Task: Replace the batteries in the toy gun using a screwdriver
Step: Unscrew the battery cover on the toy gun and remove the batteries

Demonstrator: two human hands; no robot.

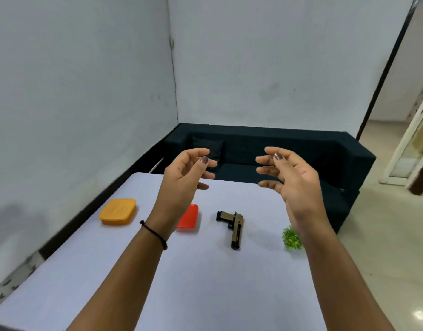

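Above the table: both hands are raised in the air, palms turned toward each other, well apart from everything below.
Left hand [182,177]: fingers loosely curled and spread, nothing held; a black cord band [155,234] is worn at the wrist.
Right hand [294,180]: fingers spread and slightly bent, nothing held.
Toy gun: the tan and black plastic toy pistol [233,226] is laid flat on the white table [205,295], near the far edge, midway along it.
Lidded boxes: a flat orange plastic box [117,211] and a red plastic box [190,217] are set toward the far left corner, the red one partly hidden by the left wrist.
Plant: a small green artificial plant [291,238] is placed by the right edge.
Screwdriver and batteries: none can be seen; possibly kept in the boxes.
Step judged: not yet begun.
Next move: the pistol is to be picked up and the battery cover screw found, and the screwdriver located.
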